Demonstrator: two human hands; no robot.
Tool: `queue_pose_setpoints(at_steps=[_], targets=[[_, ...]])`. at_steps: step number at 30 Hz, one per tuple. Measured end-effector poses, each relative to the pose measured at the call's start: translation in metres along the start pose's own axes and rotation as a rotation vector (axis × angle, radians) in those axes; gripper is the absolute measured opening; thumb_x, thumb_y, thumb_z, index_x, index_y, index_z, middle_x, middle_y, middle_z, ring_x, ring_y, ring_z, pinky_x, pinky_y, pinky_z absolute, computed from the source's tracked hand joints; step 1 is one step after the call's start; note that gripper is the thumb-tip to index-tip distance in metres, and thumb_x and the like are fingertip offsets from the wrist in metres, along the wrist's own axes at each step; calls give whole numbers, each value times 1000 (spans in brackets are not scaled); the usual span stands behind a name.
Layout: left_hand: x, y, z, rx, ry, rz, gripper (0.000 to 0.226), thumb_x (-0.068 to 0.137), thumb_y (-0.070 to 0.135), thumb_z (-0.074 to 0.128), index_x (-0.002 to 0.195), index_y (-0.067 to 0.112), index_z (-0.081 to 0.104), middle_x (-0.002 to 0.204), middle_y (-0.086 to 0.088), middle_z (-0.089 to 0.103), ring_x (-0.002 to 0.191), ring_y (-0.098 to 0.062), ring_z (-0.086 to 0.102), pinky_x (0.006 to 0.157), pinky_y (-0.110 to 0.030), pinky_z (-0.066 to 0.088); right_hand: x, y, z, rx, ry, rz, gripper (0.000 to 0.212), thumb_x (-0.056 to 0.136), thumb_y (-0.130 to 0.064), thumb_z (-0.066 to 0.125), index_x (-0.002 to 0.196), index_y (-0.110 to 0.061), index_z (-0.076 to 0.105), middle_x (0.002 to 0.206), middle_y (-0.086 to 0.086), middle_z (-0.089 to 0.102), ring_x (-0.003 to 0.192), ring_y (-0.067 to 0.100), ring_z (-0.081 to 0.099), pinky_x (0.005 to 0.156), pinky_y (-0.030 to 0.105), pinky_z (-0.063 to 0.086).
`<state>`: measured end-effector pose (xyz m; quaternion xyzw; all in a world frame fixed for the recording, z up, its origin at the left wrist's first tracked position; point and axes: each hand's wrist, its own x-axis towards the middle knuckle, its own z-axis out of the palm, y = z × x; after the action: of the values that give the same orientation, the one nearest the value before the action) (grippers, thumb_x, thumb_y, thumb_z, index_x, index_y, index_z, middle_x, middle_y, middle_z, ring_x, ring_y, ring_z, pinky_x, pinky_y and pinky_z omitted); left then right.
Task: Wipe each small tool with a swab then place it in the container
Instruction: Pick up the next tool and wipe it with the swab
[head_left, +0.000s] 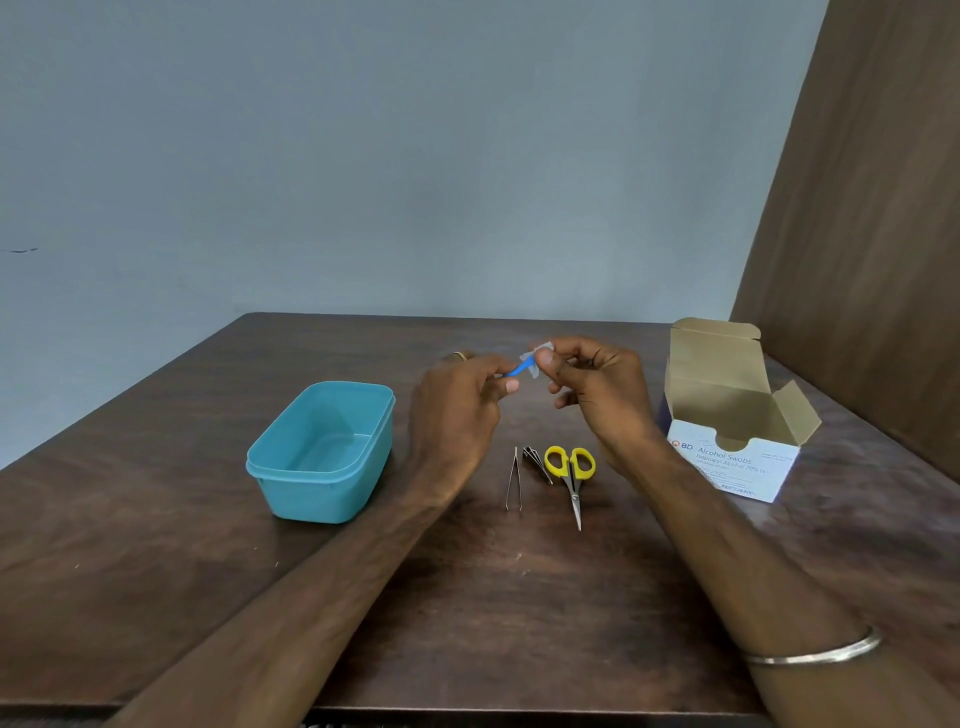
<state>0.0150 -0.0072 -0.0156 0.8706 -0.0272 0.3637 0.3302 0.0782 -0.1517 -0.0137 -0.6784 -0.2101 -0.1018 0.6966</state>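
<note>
My left hand (457, 410) pinches a small blue tool (519, 369) above the middle of the table. My right hand (597, 389) holds a white swab (537, 351) pressed against the tool's far end. Both hands hover over the wooden table (156, 545). Below them lie metal tweezers (514, 480), a small dark metal tool (536, 463) and yellow-handled scissors (571, 475), side by side. A teal plastic container (322, 452) stands open to the left with nothing visible inside.
An open white box of alcohol swabs (737, 431) stands at the right, flaps up. A brown wooden panel (872, 234) rises behind it. The table's near edge runs along the bottom of the view.
</note>
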Motion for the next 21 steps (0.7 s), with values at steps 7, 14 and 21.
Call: queue_pose_setpoints(at_steps=[7,14,21], targets=[[-2,2,3,-87,-83,-74,21,85,26,73,104,20,75,91,4,75,77,-8,64,71,-27,49,-2,3,4,54,24,32,12,91,-12,69,85,-19,77,87,0,74,58,8,55,54,30,50],[-2,3,2,-148,-67,-141,17,85,24,73,102,21,75,84,6,75,69,-5,65,67,-21,48,-1,5,3,141,48,107,8,88,-15,73,94,-16,78,77,-5,72,59,10,54,54,30,50],[-1,1,3,-178,-47,-150,16,90,19,67,104,16,74,88,1,76,74,-14,70,75,-35,55,0,5,2,155,91,142,5,86,-16,76,90,-17,77,71,-6,68,58,11,54,55,31,49]])
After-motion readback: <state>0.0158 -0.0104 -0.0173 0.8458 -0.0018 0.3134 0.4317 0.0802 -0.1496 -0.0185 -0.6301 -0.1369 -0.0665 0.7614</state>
